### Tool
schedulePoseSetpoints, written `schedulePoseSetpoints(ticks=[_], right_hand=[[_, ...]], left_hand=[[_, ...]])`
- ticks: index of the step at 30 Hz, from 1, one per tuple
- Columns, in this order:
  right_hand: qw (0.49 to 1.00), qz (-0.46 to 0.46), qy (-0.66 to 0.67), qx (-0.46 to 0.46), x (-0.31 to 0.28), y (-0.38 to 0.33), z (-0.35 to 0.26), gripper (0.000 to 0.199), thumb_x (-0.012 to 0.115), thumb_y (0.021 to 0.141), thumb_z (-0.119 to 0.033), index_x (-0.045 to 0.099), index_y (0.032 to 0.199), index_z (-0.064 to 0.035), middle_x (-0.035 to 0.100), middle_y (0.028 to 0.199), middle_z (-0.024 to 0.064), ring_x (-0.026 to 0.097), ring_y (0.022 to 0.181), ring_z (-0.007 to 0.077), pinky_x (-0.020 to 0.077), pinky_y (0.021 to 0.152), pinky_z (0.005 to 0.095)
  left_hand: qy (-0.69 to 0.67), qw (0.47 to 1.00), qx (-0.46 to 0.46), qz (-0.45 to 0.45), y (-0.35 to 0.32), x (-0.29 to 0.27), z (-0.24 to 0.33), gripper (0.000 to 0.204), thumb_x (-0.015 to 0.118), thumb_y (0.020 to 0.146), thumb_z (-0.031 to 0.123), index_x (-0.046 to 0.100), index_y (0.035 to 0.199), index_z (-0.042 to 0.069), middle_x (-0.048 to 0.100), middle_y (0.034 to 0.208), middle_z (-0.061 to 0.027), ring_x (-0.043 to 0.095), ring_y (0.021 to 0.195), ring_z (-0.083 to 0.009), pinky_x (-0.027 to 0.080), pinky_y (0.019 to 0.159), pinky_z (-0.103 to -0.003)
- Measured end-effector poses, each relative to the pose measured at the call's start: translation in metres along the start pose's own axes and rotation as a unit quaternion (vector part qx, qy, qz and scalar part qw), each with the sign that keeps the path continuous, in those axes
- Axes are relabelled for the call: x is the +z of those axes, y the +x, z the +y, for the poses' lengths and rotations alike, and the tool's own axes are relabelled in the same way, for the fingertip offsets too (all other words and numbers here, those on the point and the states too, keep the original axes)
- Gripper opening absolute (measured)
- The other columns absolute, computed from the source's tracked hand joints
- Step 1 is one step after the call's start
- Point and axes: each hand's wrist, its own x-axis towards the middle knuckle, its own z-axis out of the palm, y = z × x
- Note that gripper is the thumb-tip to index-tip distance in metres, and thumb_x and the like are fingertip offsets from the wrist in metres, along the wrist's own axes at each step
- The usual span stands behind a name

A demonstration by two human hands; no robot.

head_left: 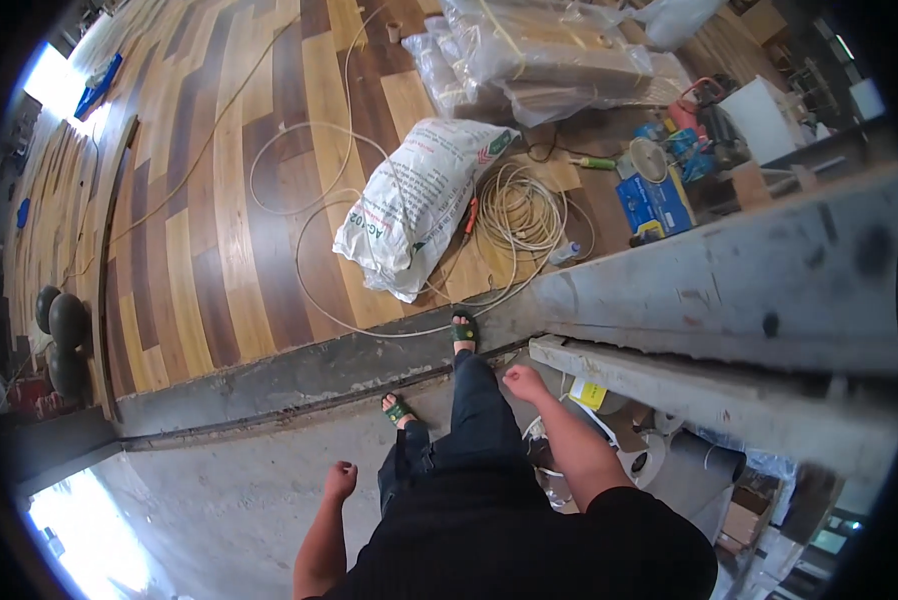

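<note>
My left hand [342,481] hangs at my side over the grey concrete floor [229,500], fingers curled in and nothing showing in them. On the other side, my right hand [523,382] is held out in front of my hip, closed into a loose fist with nothing visible in it. Neither hand touches anything. Closest to the right hand is a yellow label [588,394] among things beside a metal beam. Ahead of my feet lies a full white printed sack [424,200] on the wood-plank floor, with a coil of pale hose [522,210] to its right.
A raised concrete edge [269,385] runs under my forward foot. Thick metal beams [749,280] stand along the right. Plastic-wrapped bundles [559,60], a blue box [654,203] and tools lie at the far right. Dark round objects [67,320] sit at the left. Hose loops cross the planks.
</note>
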Motion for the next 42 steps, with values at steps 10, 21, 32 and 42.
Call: schedulePoseSetpoints(ticks=[10,21,32,42], right_hand=[[0.981,-0.091,-0.170,0.007,0.040,0.463,-0.003,0.030,0.064,0.085,-0.032,0.068,0.097,-0.0047,0.069,0.101,0.0202,0.065,0.098,0.0376,0.0517,0.085,0.0478],[0.987,0.120,-0.041,0.097,0.155,0.774,-0.002,0.046,0.062,0.084,-0.033,0.063,0.117,-0.0008,0.067,0.115,0.0249,0.063,0.110,0.0392,0.0506,0.090,0.0453],[0.836,0.017,0.537,0.116,0.099,0.639,0.005,0.013,0.056,0.089,-0.007,0.050,0.099,-0.0139,0.048,0.074,0.0030,0.052,0.057,0.0177,0.0473,0.049,0.0351],[0.858,-0.372,0.354,0.010,0.006,0.083,-0.220,0.041,0.060,0.091,-0.011,0.044,0.128,-0.0032,0.059,0.083,0.0061,0.061,0.061,0.0143,0.0519,0.052,0.0307]], left_hand=[[0.104,0.987,-0.046,-0.116,-0.008,0.126,0.192,0.028,0.065,0.092,0.028,0.069,0.104,0.004,0.071,0.092,-0.0147,0.070,0.082,-0.0291,0.054,0.075,-0.038],[-0.158,0.908,-0.354,-0.157,0.095,0.144,0.324,0.037,0.056,0.096,0.029,0.065,0.115,-0.003,0.068,0.103,-0.0254,0.066,0.099,-0.0351,0.049,0.088,-0.043],[-0.303,0.890,-0.299,-0.164,0.059,0.164,0.303,0.049,0.055,0.098,0.037,0.059,0.122,-0.005,0.064,0.123,-0.0256,0.060,0.118,-0.0395,0.048,0.094,-0.043],[-0.185,0.911,0.176,0.325,-0.022,0.040,0.324,0.048,0.078,0.081,0.027,0.057,0.112,-0.002,0.062,0.104,-0.0212,0.063,0.097,-0.0385,0.051,0.084,-0.042]])
